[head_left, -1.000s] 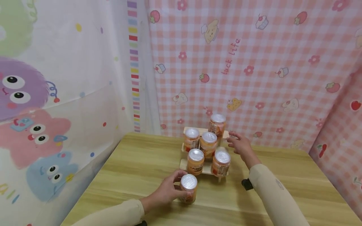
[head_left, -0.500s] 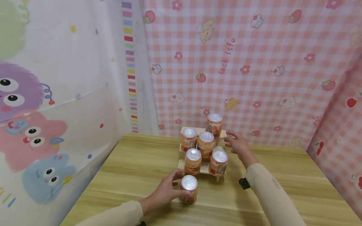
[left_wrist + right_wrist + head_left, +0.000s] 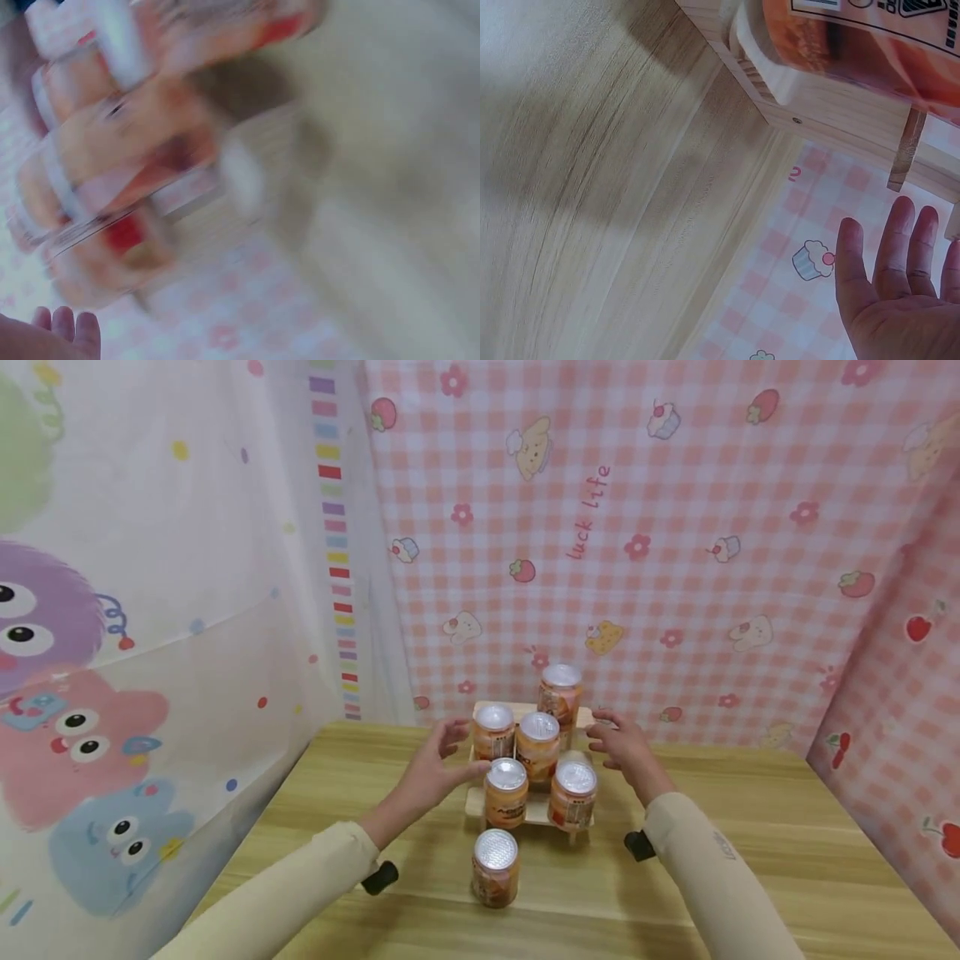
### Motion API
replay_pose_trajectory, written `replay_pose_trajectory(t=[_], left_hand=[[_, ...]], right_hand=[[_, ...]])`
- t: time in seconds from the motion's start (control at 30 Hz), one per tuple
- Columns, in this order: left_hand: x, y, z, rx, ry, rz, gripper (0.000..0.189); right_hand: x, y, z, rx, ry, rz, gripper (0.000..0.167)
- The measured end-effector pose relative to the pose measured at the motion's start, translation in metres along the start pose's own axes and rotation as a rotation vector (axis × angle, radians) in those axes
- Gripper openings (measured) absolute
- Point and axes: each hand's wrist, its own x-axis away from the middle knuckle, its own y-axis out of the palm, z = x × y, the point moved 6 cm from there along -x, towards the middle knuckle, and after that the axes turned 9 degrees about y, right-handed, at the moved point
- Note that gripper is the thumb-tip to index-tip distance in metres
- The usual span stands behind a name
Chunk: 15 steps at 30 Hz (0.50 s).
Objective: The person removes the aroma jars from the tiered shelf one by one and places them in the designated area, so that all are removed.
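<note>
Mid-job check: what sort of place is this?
Probably a makeshift tabletop booth indoors. A pink gingham cloth and a cartoon-print sheet screen a wood-grain table, where a tiered wooden rack holds orange cans.

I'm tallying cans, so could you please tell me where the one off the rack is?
In the head view, that orange can stands on the wooden tabletop, lower centre, in front of the lower-left can on the tiered rack.
</note>
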Motion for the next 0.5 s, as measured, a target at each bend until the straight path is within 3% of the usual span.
replay_pose_trajectory(t=[0.2, 0.5], left_hand=[[-0.051, 0.012, 0.019, 0.019, -0.003, 0.005, 0.074], [-0.107, 0.028, 0.017, -0.025, -0.076, -0.029, 0.077]], right_hand=[[-0.003, 0.0, 0.003, -0.023, -0.004, -0.018, 0.049], [-0.003, -0.002, 0.004, -0.047, -0.02, -0.026, 0.05]])
